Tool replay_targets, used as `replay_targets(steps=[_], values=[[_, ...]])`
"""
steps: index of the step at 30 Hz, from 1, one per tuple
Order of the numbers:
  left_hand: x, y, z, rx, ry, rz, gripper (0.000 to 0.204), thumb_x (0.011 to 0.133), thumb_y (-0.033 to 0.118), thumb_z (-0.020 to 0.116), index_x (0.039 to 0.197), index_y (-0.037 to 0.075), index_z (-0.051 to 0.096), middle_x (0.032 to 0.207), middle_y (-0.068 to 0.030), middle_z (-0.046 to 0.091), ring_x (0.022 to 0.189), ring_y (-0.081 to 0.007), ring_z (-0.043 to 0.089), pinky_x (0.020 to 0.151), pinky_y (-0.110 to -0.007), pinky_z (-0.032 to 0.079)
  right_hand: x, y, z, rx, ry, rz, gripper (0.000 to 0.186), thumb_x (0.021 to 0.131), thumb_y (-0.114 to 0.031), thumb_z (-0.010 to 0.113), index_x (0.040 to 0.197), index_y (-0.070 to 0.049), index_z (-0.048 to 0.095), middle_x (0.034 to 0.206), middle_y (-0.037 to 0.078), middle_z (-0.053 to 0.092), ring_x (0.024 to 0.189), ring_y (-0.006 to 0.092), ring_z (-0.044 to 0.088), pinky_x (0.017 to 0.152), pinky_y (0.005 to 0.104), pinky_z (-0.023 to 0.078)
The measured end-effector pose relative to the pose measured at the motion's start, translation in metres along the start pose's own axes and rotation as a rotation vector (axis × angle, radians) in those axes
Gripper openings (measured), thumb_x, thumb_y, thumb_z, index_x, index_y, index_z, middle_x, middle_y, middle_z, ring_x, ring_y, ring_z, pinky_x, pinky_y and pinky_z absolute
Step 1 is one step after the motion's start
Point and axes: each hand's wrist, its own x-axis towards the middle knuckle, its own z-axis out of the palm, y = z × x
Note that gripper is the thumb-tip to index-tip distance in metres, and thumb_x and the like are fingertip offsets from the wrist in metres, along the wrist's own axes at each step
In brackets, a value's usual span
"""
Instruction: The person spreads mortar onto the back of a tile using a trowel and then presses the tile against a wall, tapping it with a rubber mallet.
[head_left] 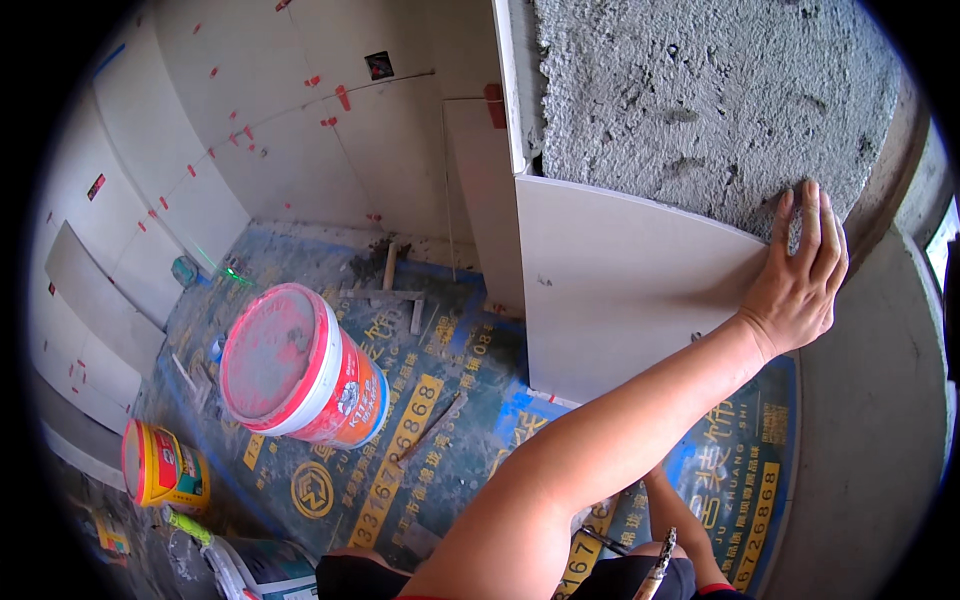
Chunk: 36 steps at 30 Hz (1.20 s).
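My left arm crosses the view toward the right. The left hand lies at the upper right corner of a pale wall tile, its fingers stretched upward and slightly apart over rough grey mortar. Below that tile's top edge the surface is smooth, with a few small grey smears. My right forearm rises from the lower edge and passes behind the left arm, which hides the right hand. At the lower edge a thin, ash-tipped stick like a cigarette pokes in.
A large red-and-white lidded bucket stands on printed green floor sheeting. Left of it is a smaller yellow bucket. A wooden-handled tool lies near the back wall, whose tiles carry red clips. A curved grey surface bounds the right side.
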Motion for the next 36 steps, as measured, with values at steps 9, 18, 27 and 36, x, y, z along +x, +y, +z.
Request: replay_targets(steps=[9,18,27,36], values=[[-0.012,-0.005,-0.004,0.005,0.001,-0.006,0.060,0.080,0.024,0.045,0.123,-0.018,0.045,0.133,-0.0387,0.037,0.131,-0.0566,0.029,0.108,-0.068,0.025,-0.012,-0.017,0.008,-0.131,-0.070,0.039,0.041,0.087,-0.032,0.061,0.116,-0.003,0.062,0.113,0.021,0.065,0.103,0.0383,0.063,0.085,0.0441,0.049],[-0.009,0.003,0.011,0.052,0.059,0.017,0.051,0.083,0.038,0.057,0.119,0.001,0.059,0.126,-0.0288,0.048,0.123,-0.0455,0.041,0.099,-0.064,0.032,0.010,0.021,0.015,-0.120,0.083,0.043,0.014,0.083,-0.013,0.064,0.091,-0.003,0.066,0.095,0.021,0.065,0.089,0.0413,0.062,0.079,0.0467,0.049],[-0.032,-0.057,-0.086,-0.037,-0.062,0.085,0.062,0.080,0.036,0.073,0.124,-0.002,0.053,0.123,-0.0211,0.049,0.118,-0.0347,0.046,0.097,-0.046,0.036,-0.074,-0.033,-0.066,0.043,-0.154,0.260,0.027,0.085,-0.023,0.068,0.086,0.003,0.061,0.082,0.023,0.062,0.083,0.0418,0.061,0.073,0.0471,0.048],[-0.162,-0.144,-0.101,-0.068,0.117,-0.943,0.058,0.099,0.040,0.045,0.126,-0.012,0.040,0.125,-0.0267,0.043,0.119,-0.0374,0.043,0.104,-0.045,0.031,-0.216,-0.042,-0.090,-0.387,-0.471,-0.066,0.037,0.086,-0.038,0.067,0.097,-0.003,0.062,0.096,0.020,0.059,0.085,0.0412,0.060,0.072,0.0460,0.051]])
